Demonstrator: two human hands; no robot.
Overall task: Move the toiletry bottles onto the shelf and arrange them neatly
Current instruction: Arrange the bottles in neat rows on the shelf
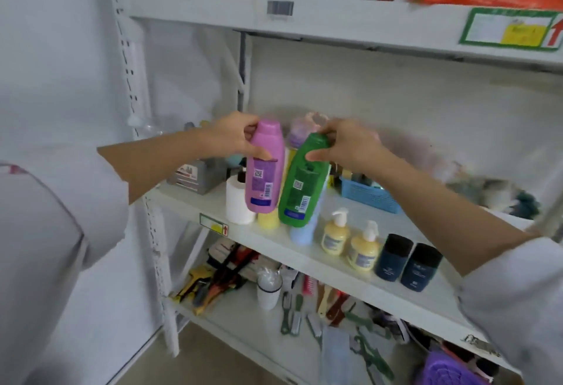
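Left hand [231, 138] grips a pink bottle [264, 168], right hand [350, 148] a green bottle [303, 183], seemingly above the white shelf [274, 241].

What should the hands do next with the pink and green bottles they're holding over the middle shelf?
Probably lower both and stand them on the shelf. The left hand grips the pink bottle and the right hand grips the green bottle by their tops, both held above the front row where pump bottles already stand.

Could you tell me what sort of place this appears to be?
Probably a storeroom or shop stockroom: white metal shelving with barcode labels, toiletries such as pump bottles, and brushes loose on the lower shelf.
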